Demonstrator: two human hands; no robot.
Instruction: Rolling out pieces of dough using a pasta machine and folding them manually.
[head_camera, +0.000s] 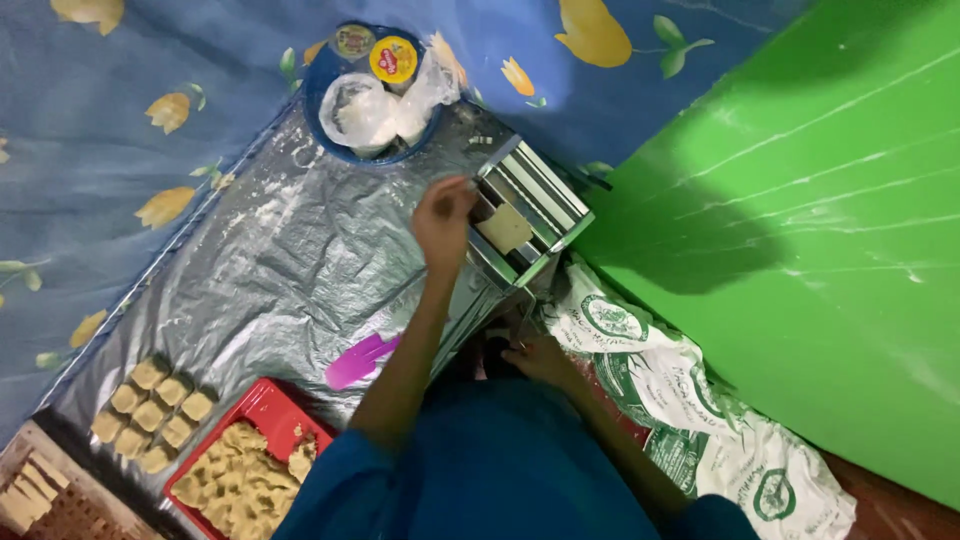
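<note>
Centre frame: left hand (443, 222) feeds a dough sheet (503, 228), fingers pinched on its edge, into the pasta roller (528, 213); right hand (540, 357) lower centre, seemingly closed on the crank — fingertips so near the rollers could get nipped.

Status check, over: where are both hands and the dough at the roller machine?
Left hand at dough sheet on pasta roller. Right hand low beside the machine; grip unclear. Nothing blocking.
</note>
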